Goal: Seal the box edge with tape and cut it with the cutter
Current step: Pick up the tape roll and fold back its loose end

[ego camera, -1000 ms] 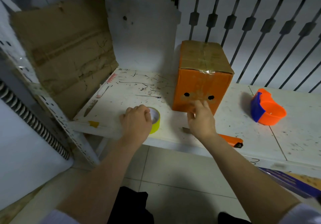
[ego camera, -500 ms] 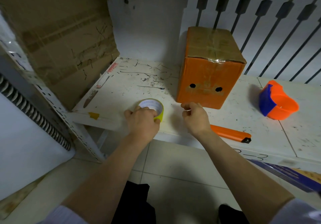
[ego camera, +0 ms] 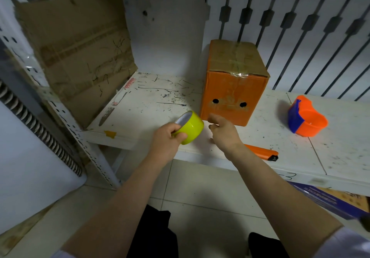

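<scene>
An orange cardboard box (ego camera: 234,81) stands upright on the white table (ego camera: 152,101), with two round holes in its front and clear tape across its brown top. My left hand (ego camera: 166,139) grips a yellow tape roll (ego camera: 190,126), lifted off the table and tilted, just left of the box's lower front corner. My right hand (ego camera: 223,131) hovers beside the roll in front of the box, fingers loosely curled, holding nothing I can see. An orange cutter (ego camera: 262,152) lies on the table's front edge behind my right wrist.
An orange and blue tape dispenser (ego camera: 306,117) sits at the right of the table. A flattened brown cardboard sheet (ego camera: 76,47) leans at the left against a perforated metal rack (ego camera: 60,113). Metal bars (ego camera: 300,27) stand behind. A blue box (ego camera: 330,199) lies under the table edge.
My left hand has picked the yellow tape roll up from the table and tilted it toward the box. My right hand moved from the box's front to beside the roll.
</scene>
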A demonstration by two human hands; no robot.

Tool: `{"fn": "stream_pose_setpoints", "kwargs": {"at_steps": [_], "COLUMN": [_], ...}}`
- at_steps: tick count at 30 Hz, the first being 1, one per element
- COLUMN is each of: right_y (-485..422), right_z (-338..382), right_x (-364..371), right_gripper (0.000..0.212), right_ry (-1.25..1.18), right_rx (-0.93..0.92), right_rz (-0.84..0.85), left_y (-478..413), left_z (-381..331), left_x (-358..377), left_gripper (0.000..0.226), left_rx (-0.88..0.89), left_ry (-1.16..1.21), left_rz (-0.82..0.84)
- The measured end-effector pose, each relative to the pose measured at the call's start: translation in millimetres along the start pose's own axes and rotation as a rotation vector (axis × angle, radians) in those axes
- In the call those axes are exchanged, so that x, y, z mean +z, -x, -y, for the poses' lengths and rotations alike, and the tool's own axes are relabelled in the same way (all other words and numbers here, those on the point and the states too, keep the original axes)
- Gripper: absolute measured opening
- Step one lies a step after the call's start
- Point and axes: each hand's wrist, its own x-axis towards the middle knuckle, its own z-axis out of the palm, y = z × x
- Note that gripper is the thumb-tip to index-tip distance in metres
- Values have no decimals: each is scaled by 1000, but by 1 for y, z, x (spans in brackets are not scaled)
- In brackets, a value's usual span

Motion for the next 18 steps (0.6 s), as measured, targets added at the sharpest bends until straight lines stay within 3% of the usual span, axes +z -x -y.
{"fn": "stream_pose_setpoints", "kwargs": {"at_steps": [7, 18], "right_y": [12, 26], "right_z": [7, 19], "right_x": [-12, -29], "right_gripper": [43, 34], "right_ry": [-72, -259], "right_rx": [13, 39], "right_rz": [13, 82], "left_y": [14, 18], "left_z": [-6, -19], "left_x": [-4, 3], "left_gripper": [11, 18], "left_rx": [20, 264], "left_ry": [150, -117], "left_rz": [103, 137]}}
